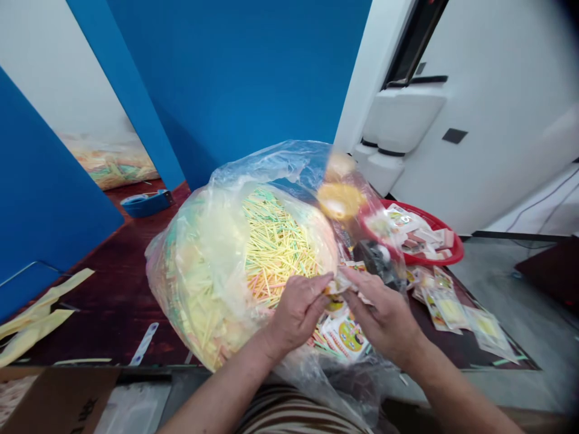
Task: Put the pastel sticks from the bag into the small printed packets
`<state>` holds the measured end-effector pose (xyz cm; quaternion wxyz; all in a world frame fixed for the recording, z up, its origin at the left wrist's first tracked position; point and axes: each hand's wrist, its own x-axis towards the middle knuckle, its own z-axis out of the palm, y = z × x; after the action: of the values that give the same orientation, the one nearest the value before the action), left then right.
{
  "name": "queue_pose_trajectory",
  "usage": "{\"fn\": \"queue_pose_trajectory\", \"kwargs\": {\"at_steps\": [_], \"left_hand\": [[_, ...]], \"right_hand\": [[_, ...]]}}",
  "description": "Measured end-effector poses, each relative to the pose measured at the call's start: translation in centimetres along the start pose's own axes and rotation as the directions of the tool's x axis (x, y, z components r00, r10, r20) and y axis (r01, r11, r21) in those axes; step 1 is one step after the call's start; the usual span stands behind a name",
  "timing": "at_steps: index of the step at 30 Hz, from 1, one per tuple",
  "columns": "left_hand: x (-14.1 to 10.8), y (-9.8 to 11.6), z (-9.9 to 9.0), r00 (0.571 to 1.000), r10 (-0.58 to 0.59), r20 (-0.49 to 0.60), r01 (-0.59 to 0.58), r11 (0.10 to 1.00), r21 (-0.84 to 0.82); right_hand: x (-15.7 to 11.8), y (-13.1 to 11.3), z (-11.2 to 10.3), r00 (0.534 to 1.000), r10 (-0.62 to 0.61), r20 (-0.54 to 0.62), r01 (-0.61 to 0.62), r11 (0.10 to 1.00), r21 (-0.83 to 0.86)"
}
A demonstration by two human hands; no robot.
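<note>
In the head view, my left hand (296, 313) and my right hand (382, 310) meet at the lower middle, each with its fingers pinched on a small clear packet (335, 284) with a printed insert. Fingers hide part of it. Just to the left, a big clear plastic bag (199, 265) lies open, full of thin pastel sticks (275, 241) in yellow, green and pink. Below my hands, a printed white card packet (347, 335) with a yellow-green picture rests beside loose sticks.
On the dark red table (108, 307), a red basket (456, 244) of packets stands to the right, with several flat packets (452, 310) nearby. A yellow bowl-like item (340, 201) shows behind the bag. A blue tape dispenser (145, 204) sits far left, near yellow strips (49, 301).
</note>
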<state>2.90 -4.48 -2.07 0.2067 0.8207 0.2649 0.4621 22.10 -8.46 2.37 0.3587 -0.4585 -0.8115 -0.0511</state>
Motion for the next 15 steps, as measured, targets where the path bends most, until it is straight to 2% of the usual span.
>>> {"fn": "queue_pose_trajectory", "kwargs": {"at_steps": [2, 3, 5, 7, 9, 10, 11, 13, 15], "left_hand": [[-0.2, 0.2, 0.7, 0.993, -0.069, 0.092, 0.062, 0.995, 0.081], [-0.3, 0.2, 0.8, 0.983, -0.082, 0.163, 0.061, 0.990, 0.128], [-0.4, 0.1, 0.4, 0.943, -0.051, 0.330, -0.020, 0.978, 0.208], [-0.5, 0.1, -0.3, 0.888, -0.022, 0.459, -0.114, 0.958, 0.265], [-0.6, 0.2, -0.9, 0.855, -0.032, 0.518, -0.151, 0.940, 0.307], [-0.6, 0.3, -1.2, 0.842, -0.047, 0.537, -0.155, 0.933, 0.325], [-0.7, 0.3, -1.5, 0.831, -0.066, 0.552, -0.153, 0.927, 0.341], [-0.9, 0.3, -2.1, 0.815, -0.112, 0.569, -0.132, 0.919, 0.371], [-1.2, 0.2, -2.9, 0.814, -0.160, 0.559, -0.095, 0.912, 0.399]], "right_hand": [[-2.1, 3.1, 0.6, 0.987, 0.162, -0.012, -0.162, 0.981, -0.103], [-3.0, 4.8, 0.6, 0.970, 0.243, 0.026, -0.235, 0.958, -0.166], [-4.1, 7.6, 0.7, 0.921, 0.366, 0.132, -0.307, 0.893, -0.330], [-3.6, 8.8, 1.2, 0.904, 0.399, 0.154, -0.294, 0.842, -0.452], [-1.5, 7.9, 2.5, 0.929, 0.318, 0.191, -0.203, 0.866, -0.456], [0.0, 7.0, 3.4, 0.938, 0.236, 0.255, -0.118, 0.906, -0.406], [1.8, 6.0, 4.5, 0.927, 0.142, 0.347, -0.018, 0.941, -0.338], [5.5, 4.1, 6.6, 0.875, 0.006, 0.484, 0.131, 0.959, -0.250], [8.8, 2.9, 8.4, 0.818, -0.072, 0.570, 0.214, 0.959, -0.186]]}}
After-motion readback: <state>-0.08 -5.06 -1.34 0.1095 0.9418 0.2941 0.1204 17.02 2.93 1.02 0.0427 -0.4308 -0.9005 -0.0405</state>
